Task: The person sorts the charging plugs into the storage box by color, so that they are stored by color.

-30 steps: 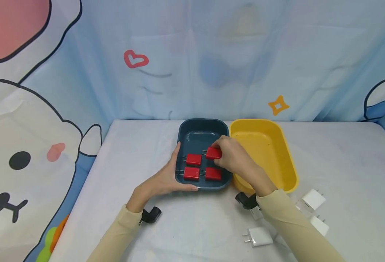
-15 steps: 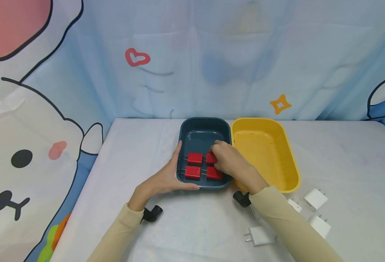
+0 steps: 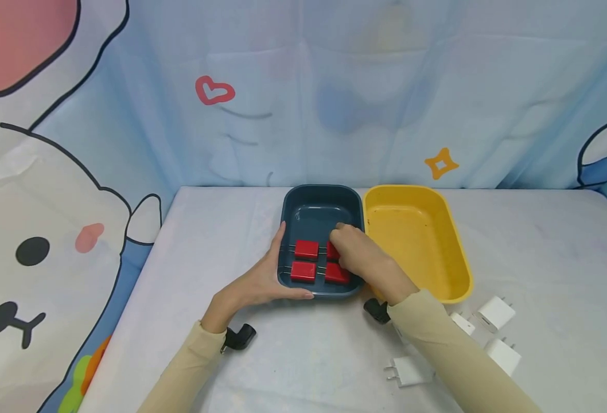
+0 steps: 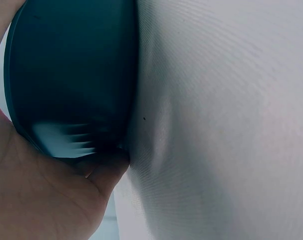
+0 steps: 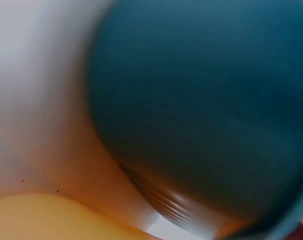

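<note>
My left hand point(image 3: 258, 282) holds the dark blue tray point(image 3: 322, 191) at its front left corner, thumb along the front side and fingers along the left. The left wrist view shows the tray's outer wall point(image 4: 74, 75) against that hand. Inside the tray lie red plug-in chargers in two rows, metal prongs pointing left: one at back left point(image 3: 306, 249), one at front left point(image 3: 303, 271), one at front right point(image 3: 337, 273). My right hand point(image 3: 362, 252) pinches a red charger point(image 3: 331, 250) at the right of the back row, mostly hidden by the fingers.
A yellow tray point(image 3: 458, 261) stands against the blue tray's right side. Several white chargers lie at the front right, including one by the sleeve point(image 3: 411, 371) and one farther back point(image 3: 496, 314). A patterned curtain point(image 3: 303, 115) hangs behind the table.
My right hand has lowered the red charger into the blue tray, left and toward the front, into line with the back-row charger. The left hand keeps its hold on the tray.
</note>
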### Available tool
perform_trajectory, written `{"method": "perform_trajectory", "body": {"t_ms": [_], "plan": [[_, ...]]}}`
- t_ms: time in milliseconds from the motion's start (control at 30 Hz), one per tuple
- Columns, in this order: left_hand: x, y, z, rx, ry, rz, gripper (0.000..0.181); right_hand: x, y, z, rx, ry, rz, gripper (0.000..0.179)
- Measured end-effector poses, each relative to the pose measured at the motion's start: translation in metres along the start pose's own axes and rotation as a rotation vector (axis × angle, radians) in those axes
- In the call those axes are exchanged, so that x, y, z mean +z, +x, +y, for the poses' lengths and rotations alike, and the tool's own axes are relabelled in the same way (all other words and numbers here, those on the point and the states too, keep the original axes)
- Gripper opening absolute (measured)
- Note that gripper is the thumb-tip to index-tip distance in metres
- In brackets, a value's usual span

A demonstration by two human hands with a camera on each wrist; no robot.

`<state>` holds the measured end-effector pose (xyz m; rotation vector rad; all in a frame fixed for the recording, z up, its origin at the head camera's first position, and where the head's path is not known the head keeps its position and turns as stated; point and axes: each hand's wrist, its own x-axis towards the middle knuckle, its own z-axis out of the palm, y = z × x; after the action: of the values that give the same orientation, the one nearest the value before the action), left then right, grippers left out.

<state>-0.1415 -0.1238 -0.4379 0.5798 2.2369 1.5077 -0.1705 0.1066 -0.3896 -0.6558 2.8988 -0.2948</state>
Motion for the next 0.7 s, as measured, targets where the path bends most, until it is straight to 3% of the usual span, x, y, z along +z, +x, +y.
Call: {"method": "perform_trajectory", "body": {"t_ms": [167, 333, 533, 600, 700], "plan": [[0.001, -0.001, 0.001, -0.016, 0.014, 0.004, 0.136, -0.012, -0.017, -0.002, -0.015, 0.052, 0.045, 0.038], [0.000, 0.000, 0.001, -0.021, 0.036, 0.003, 0.137, -0.029, -0.051, -0.004, -0.032, 0.166, 0.090, 0.043], [-0.001, 0.000, 0.003, -0.013, 0.050, 0.014, 0.136, -0.041, -0.100, -0.005, -0.200, 0.267, 0.154, 0.034], [0.000, 0.000, 0.003, -0.010, 0.044, 0.013, 0.136, -0.039, -0.118, -0.003, -0.250, 0.286, 0.129, 0.035], [0.002, 0.000, 0.003, -0.012, 0.035, 0.005, 0.136, -0.026, -0.145, 0.002, -0.250, 0.312, 0.038, 0.038]]}}
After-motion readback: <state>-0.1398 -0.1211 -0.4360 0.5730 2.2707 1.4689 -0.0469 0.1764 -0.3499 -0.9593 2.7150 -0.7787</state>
